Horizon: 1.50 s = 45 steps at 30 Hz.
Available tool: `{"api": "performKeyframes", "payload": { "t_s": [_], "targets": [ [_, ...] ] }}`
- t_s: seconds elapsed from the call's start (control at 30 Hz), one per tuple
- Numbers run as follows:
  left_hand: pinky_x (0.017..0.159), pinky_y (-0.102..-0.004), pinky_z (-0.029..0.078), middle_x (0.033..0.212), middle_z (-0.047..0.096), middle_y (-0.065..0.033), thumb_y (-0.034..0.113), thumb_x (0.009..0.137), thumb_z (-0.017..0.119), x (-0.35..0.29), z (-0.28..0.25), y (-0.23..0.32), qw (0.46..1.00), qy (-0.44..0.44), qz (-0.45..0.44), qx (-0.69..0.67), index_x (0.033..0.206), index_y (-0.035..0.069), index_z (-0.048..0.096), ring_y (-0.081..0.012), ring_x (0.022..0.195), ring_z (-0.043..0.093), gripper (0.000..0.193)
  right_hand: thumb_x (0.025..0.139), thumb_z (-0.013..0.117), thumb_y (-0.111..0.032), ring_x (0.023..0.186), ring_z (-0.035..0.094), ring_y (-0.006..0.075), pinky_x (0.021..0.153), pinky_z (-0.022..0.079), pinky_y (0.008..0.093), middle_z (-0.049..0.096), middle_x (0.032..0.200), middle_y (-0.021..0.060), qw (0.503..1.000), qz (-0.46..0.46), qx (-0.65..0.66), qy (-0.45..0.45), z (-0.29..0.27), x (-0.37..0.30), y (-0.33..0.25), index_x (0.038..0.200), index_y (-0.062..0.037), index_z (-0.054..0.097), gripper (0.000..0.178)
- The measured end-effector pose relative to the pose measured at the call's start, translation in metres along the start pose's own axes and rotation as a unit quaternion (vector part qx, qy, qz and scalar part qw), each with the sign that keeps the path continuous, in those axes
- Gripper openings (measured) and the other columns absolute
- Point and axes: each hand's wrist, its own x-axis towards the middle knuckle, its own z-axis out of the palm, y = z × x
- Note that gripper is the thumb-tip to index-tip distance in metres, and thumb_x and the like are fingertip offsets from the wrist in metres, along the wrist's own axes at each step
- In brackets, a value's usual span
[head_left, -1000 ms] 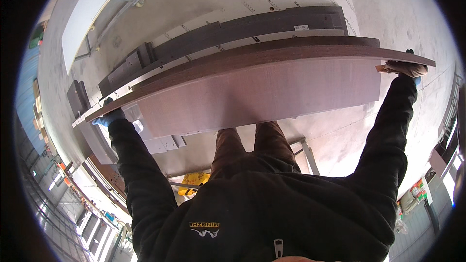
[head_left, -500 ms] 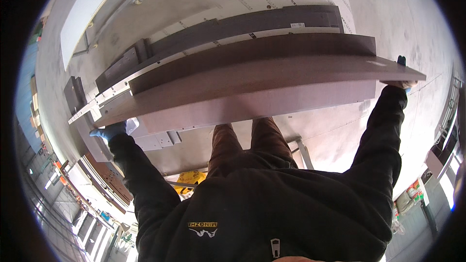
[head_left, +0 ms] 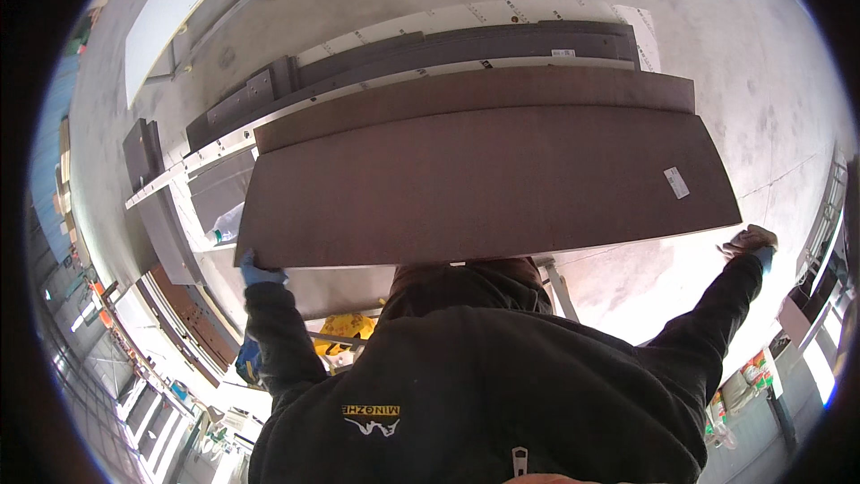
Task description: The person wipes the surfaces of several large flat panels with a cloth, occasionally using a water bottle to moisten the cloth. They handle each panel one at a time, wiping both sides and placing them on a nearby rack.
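Note:
A long dark brown panel (head_left: 484, 188) lies broad face up in front of my body, a small white label (head_left: 675, 183) near its right end. My left hand (head_left: 262, 272), in a blue glove, is closed on the panel's near left corner. Just off the near right corner is my right hand (head_left: 751, 240), in a brownish glove with a blue cuff. Its fingers are loosely bent and apart, with nothing in them. Under the panel, a second brown panel (head_left: 475, 90) shows along the far edge.
Beyond lie dark grey boards (head_left: 528, 40) on white printed sheeting. Left of the panel are a clear bottle (head_left: 227, 224) and narrow grey pieces (head_left: 170, 233). A white board on a wheeled frame (head_left: 179, 9) stands far left. A yellow bag (head_left: 345, 333) is by my legs.
The panel has tilted from nearly edge-on to broad face up, its near edge coming toward me. My right hand has left its end and moved nearer. My left hand has shifted right and nearer.

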Motion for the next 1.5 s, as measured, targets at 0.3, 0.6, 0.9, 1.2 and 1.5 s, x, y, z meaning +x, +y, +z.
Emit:
{"api": "performKeyframes", "payload": {
  "t_s": [0.3,0.6,0.9,1.2,1.5],
  "targets": [
    [0.108,-0.0641,0.047,0.148,0.061,-0.0107,0.057,0.100,0.054,0.042,-0.039,-0.107,0.987,-0.034,-0.140,-0.069,0.145,0.018,0.060,-0.0389,0.134,0.056,0.060,0.090,0.072,-0.046,0.139,0.051,0.0419,0.110,0.046,0.0564,0.052,0.151,0.0248,0.950,-0.309,-0.022,-0.020,0.091,-0.268,-0.182,0.139,-0.0027,0.059,0.067],
    [0.104,-0.0566,0.052,0.143,0.064,-0.0093,0.056,0.102,0.055,0.064,-0.044,-0.145,0.973,-0.073,-0.209,-0.072,0.138,0.018,0.064,-0.0350,0.128,0.060,0.053,0.076,0.079,-0.053,0.154,0.032,0.0414,0.122,0.024,0.0672,0.042,0.162,0.0174,0.782,-0.617,-0.006,-0.086,0.050,-0.374,-0.284,0.140,-0.0101,0.059,0.079],
    [0.108,-0.0574,0.049,0.140,0.066,-0.0093,0.055,0.099,0.064,0.086,-0.055,-0.175,0.962,-0.121,-0.212,-0.124,0.134,0.016,0.067,-0.0354,0.130,0.059,0.052,0.097,0.059,-0.045,0.155,0.030,0.0408,0.123,0.023,0.0640,0.040,0.165,0.0151,0.949,-0.302,-0.083,0.023,0.136,-0.335,-0.299,0.149,-0.0152,0.054,0.060],
    [0.115,-0.0556,0.044,0.149,0.060,-0.0100,0.058,0.101,0.060,0.071,-0.058,-0.184,0.939,-0.186,-0.222,-0.188,0.143,0.014,0.061,-0.0362,0.135,0.056,0.060,0.093,0.063,-0.052,0.152,0.035,0.0431,0.123,0.023,0.0664,0.046,0.159,0.0173,0.718,-0.661,0.029,-0.217,0.116,-0.683,-0.476,0.146,-0.0100,0.056,0.068],
    [0.121,-0.0508,0.038,0.157,0.053,-0.0087,0.058,0.102,0.061,0.067,-0.067,-0.201,0.921,-0.202,-0.233,-0.240,0.153,0.010,0.050,-0.0320,0.142,0.049,0.071,0.093,0.064,-0.036,0.143,0.047,0.0328,0.119,0.030,0.0611,0.055,0.151,0.0127,0.514,-0.825,0.224,-0.066,0.126,-0.802,-0.612,0.127,-0.0123,0.066,0.041]
  ]
}}
